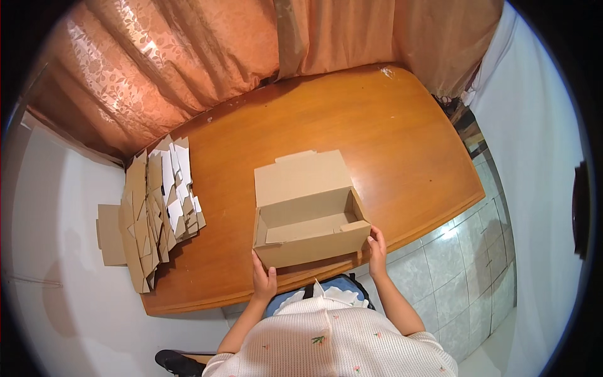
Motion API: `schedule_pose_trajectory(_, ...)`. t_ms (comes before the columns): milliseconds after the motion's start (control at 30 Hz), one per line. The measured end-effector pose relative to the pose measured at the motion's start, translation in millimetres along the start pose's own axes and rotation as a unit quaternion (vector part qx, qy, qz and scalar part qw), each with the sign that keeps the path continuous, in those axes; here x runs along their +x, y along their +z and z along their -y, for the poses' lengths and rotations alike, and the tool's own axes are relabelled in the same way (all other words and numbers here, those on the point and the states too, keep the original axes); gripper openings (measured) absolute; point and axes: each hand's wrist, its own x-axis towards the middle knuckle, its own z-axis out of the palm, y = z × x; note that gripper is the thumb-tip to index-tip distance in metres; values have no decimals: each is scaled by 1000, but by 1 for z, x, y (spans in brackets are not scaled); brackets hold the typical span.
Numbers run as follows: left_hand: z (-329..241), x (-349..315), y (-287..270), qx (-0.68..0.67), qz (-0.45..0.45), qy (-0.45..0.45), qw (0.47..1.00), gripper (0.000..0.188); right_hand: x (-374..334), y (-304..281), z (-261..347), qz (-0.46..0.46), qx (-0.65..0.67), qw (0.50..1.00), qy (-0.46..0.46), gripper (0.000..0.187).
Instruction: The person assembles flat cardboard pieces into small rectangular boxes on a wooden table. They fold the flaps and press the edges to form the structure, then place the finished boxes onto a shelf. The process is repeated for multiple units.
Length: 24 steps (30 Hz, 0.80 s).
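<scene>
A brown cardboard box (308,247) rests on the wooden table near its front edge, its lid folded up and back so the inside shows. Small flaps are folded inward at the inner front corners. My left hand (264,281) grips the lower front left corner, its thumb against the front wall. At the front right corner my right hand (377,253) has its fingers along the side and the thumb in front. The box is held between both hands; some fingertips are hidden behind its sides.
Flattened cardboard pieces (146,217), brown and white, lie in a pile at the table's left end, some overhanging its edge. The wooden table (402,144) has a curved rim. Orange curtains (220,44) hang behind it; a white curtain (534,125) hangs at right above a tiled floor (452,276).
</scene>
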Motion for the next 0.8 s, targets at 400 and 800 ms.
schedule_pose_trajectory(400, -14, 17, -16, 87, 15, 13, 996, 68, -18, -3, -17, 56, -198, 972, -118, 59)
schedule_pose_trajectory(800, -10, 20, -3, 75, -26, -11, 997, 48, -15, -7, -6, 83, -307, 932, -171, 42)
